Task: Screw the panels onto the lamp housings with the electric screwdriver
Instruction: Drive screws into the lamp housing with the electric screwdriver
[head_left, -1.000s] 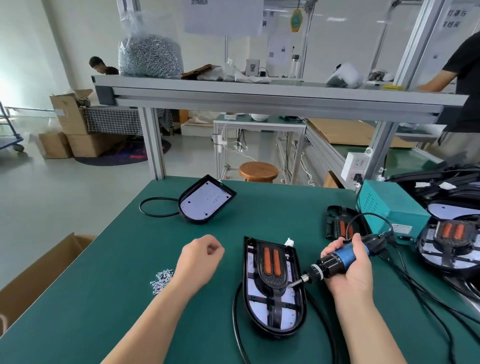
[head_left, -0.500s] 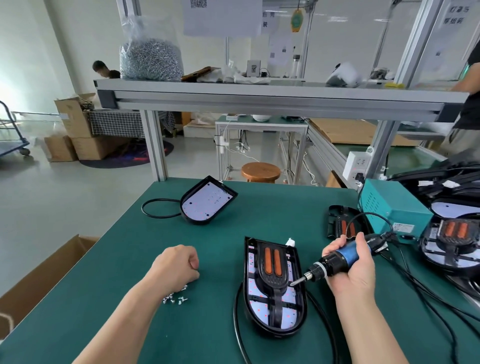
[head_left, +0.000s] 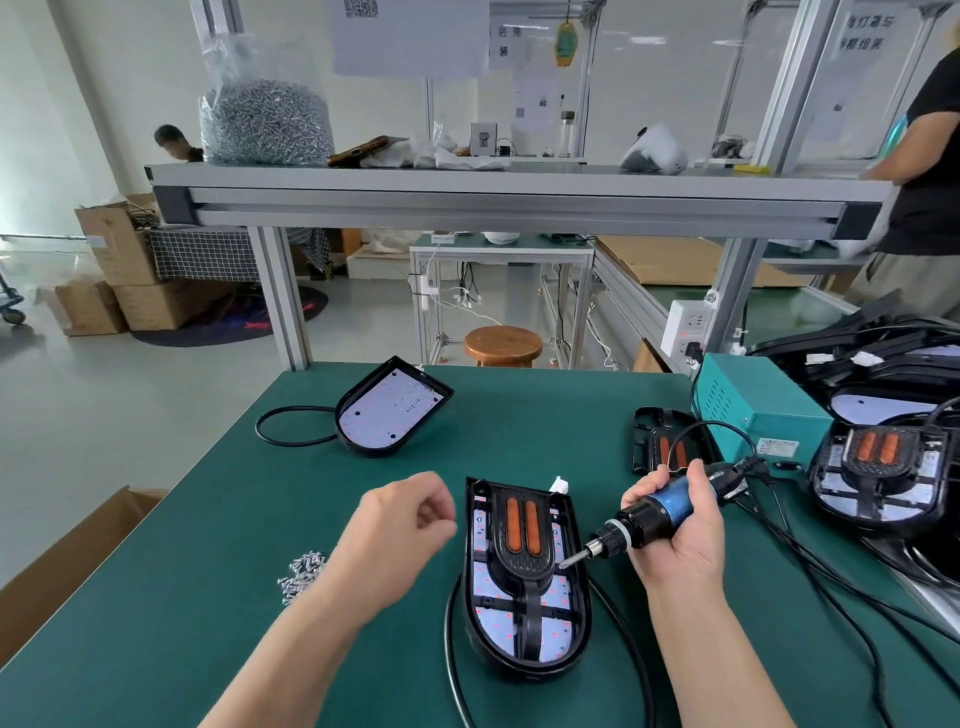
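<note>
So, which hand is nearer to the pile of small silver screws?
Left. The left hand is just right of the silver screws; the right hand grips the blue electric screwdriver beyond the black lamp housing.

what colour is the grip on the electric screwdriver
Blue on the electric screwdriver, with a black nose; the head view shows it best.

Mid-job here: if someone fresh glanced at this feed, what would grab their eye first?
The black lamp housing with its orange-striped panel, lying at the centre of the green table. Next, the right hand gripping the blue electric screwdriver just right of it, bit aimed at the panel's right edge. Then the left hand, curled left of the housing, beside a small screw pile.
</note>
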